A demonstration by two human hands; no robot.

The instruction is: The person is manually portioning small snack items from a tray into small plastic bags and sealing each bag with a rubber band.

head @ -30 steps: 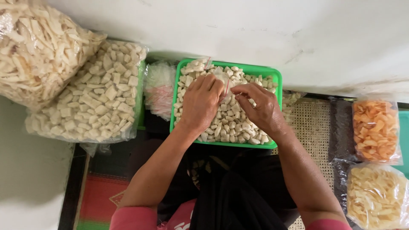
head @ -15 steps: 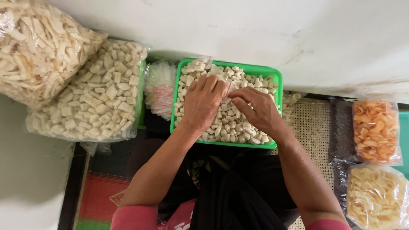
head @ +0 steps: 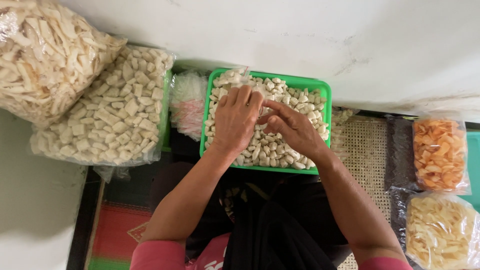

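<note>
A green plastic tray (head: 324, 89) full of small white cracker pieces (head: 299, 102) sits against the white wall. My left hand (head: 235, 120) rests over the tray's left half, fingers curled around a small clear plastic bag (head: 242, 75) with a red strip that pokes out at the tray's far edge. My right hand (head: 291, 127) lies beside it, fingertips pinched together and touching the left hand's fingers at the bag's mouth. What the right fingers pinch is hidden.
Two big clear bags of pale crackers (head: 45, 55) (head: 115, 112) lie at the left. A pile of small empty plastic bags (head: 187, 102) sits beside the tray. Bags of orange chips (head: 440, 152) and yellow chips (head: 442, 230) lie right, on a woven mat (head: 367, 150).
My right hand has moved left across the tray until its fingertips meet my left hand. The left hand has shifted slightly toward the wall.
</note>
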